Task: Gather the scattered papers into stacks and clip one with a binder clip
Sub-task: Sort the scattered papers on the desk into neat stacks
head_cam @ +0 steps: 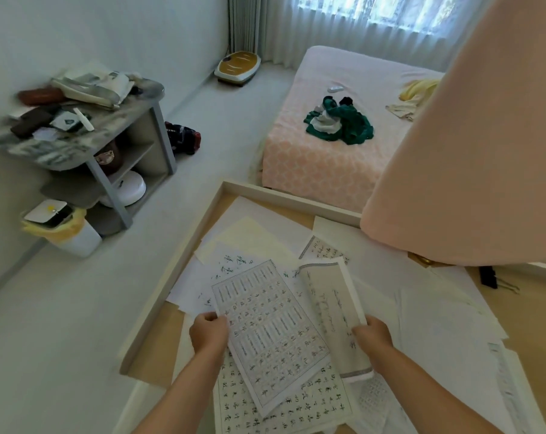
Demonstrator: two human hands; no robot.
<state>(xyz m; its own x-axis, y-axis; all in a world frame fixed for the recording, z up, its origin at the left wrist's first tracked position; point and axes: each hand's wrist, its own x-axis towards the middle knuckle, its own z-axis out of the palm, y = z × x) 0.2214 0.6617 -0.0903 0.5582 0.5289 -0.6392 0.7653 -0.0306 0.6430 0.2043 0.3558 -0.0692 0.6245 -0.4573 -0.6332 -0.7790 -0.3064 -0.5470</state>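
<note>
Several loose papers lie scattered over a rimmed wooden table (284,193). My left hand (208,333) grips the left edge of a gridded calligraphy sheet (270,327), lifted and tilted above the pile. My right hand (372,338) grips a narrow grey-bordered paper (331,305) that curls upward beside it. Another calligraphy sheet (284,408) lies flat under both. Blank white sheets (447,333) spread to the right. A black binder clip (488,277) rests on bare wood at the far right, away from both hands.
A large pink cloth (472,151) hangs over the table's right back corner. A pink bed (337,130) with green clothes stands behind the table. A cluttered grey shelf (86,142) and a white bin (68,230) stand at the left wall.
</note>
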